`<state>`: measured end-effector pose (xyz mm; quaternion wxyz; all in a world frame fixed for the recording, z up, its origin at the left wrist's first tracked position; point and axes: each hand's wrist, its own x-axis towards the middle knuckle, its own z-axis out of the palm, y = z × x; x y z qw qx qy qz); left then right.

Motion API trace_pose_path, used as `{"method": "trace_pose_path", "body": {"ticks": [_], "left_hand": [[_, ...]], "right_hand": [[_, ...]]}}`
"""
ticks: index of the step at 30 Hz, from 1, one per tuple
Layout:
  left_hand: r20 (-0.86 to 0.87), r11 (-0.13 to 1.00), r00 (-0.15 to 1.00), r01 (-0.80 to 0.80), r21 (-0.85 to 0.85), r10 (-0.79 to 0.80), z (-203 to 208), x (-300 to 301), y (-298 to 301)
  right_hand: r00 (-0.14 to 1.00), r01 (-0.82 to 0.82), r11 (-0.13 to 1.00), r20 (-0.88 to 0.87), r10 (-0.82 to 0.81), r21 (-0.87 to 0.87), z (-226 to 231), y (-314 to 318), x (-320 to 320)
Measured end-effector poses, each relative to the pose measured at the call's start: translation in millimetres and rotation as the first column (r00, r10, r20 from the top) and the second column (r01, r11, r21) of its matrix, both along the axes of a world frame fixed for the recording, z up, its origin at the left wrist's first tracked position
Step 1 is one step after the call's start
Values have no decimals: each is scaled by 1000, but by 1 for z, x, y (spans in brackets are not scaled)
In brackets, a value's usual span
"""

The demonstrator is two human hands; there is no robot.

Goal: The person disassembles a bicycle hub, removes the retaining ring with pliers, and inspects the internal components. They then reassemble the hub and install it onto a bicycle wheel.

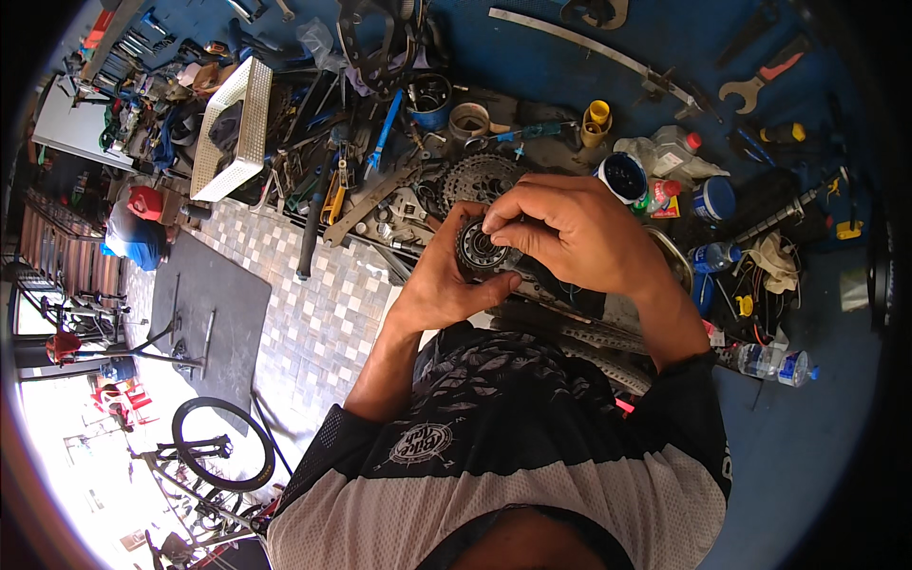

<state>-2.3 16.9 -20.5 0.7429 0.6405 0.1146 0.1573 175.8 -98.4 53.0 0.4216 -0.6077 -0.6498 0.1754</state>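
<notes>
A round metal hub part (478, 249), with what looks like a ring of bearing balls around its centre hole, sits in my left hand (439, 285). The left thumb and fingers curl around its rim. Over its upper edge reaches my right hand (578, 228), thumb and forefinger pinched together; anything between those fingertips is too small to make out. Just beyond the hands lies a bicycle cassette (475, 177) on the cluttered bench. An adjustable wrench (410, 206) rests left of the cassette.
Pliers with yellow handles (335, 190), a blue tool (385, 130) and a white perforated basket (249, 123) crowd the bench's left. To the right stand a dark-filled tub (623, 177) and several bottles. Tyres (598, 351) lie close to my body. A bicycle wheel (222, 444) is at lower left.
</notes>
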Motion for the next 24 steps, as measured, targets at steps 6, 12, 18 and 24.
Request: {"method": "trace_pose_path", "body": {"ticks": [6,12,18,24], "left_hand": [[-45,989,998,-36,146,43,-2,0,1],[-111,992,994,-7,129,22,-7,-2,5],[-14,988,998,-64,140,67,-6,1,2],[-91,989,995,-21,148,35,-7,-1,5]], "right_hand": [[999,0,1000,32,0,-6,-2,2,0],[999,-4,999,49,6,-38,-3,3,-1],[995,31,999,95,-30,-12,-2,3,-4],[994,36,999,106,-34,-18,-4,3,-5]]}}
